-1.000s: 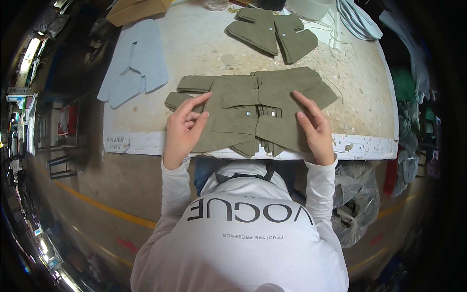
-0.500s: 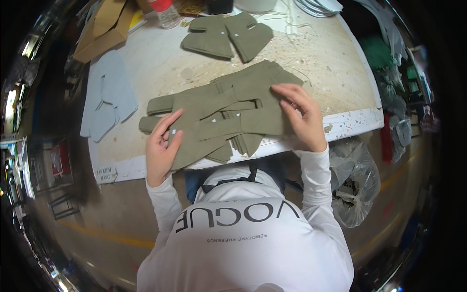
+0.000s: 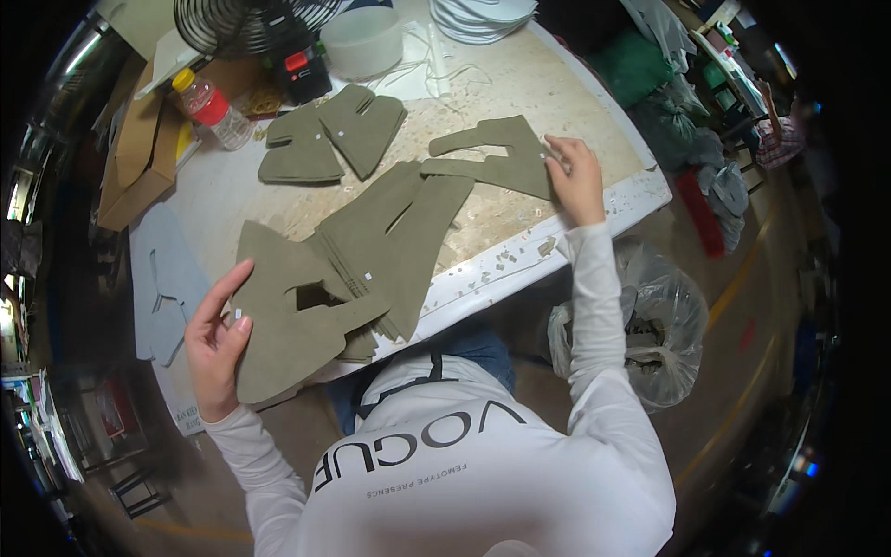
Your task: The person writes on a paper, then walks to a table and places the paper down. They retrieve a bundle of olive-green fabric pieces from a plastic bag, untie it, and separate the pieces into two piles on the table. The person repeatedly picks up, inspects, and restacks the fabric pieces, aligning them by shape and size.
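Well, the left hand (image 3: 217, 355) grasped the outer edge of an olive piece (image 3: 278, 339), while the right hand (image 3: 579, 184) pinched the right end of a second olive piece (image 3: 527, 153). Between them, an olive stack (image 3: 380, 260) lay on the bench (image 3: 497, 223), the second piece's lower arm overlapping its upper end. Beyond, two olive bundles (image 3: 360, 130) sat side by side near a yellow-capped bottle (image 3: 215, 113); pale blue pieces (image 3: 162, 251) lay to the left.

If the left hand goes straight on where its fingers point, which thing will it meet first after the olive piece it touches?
Past the olive piece at its fingers, the left hand would probably meet the olive stack near the bottle; depth is hard to judge.
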A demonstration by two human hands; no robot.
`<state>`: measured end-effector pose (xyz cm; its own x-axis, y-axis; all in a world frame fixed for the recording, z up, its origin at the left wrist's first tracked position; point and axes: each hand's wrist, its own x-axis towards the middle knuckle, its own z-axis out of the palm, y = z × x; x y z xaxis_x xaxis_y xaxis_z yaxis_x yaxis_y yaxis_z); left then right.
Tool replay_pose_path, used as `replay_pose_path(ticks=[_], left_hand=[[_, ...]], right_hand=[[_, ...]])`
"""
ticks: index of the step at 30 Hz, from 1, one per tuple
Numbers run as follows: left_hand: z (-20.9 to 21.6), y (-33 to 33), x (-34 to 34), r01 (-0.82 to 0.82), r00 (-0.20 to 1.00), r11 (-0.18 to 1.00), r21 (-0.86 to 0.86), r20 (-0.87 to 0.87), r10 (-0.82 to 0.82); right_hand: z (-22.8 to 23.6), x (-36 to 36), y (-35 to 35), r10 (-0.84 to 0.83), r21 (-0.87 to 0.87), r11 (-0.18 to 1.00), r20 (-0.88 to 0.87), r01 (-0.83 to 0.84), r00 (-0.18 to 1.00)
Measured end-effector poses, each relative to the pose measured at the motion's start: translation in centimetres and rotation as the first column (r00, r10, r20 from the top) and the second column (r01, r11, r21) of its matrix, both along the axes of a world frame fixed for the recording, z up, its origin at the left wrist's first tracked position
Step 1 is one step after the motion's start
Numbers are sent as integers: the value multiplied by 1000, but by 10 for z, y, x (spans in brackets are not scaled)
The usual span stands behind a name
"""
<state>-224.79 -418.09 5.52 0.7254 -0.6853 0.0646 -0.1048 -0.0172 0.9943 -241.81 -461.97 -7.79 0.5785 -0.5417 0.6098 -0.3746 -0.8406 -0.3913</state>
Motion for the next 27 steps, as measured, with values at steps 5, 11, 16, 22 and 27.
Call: replay_pose_path(ticks=[5,11,16,22,27], left_hand=[[29,-84,-12,261,957,964,-40,-116,-264],[-4,-226,-58,408,906,880,-244,-8,-422],[-52,-304,-78,378,910,921,-91,220,-351],[-114,-367,-89,320,926,946,55,195,-325],[-134,-390,-86,275,923,949,152,235,-305]], right_hand=[[24,-19,97,479,785,176,459,-594,748],[35,5,120,-278,123,-381,930,-917,241],[40,-15,11,-415,266,-134,860,-955,298],[18,-26,-82,-341,439,-82,831,-895,439],[-21,-29,-144,-493,588,73,723,-805,483]])
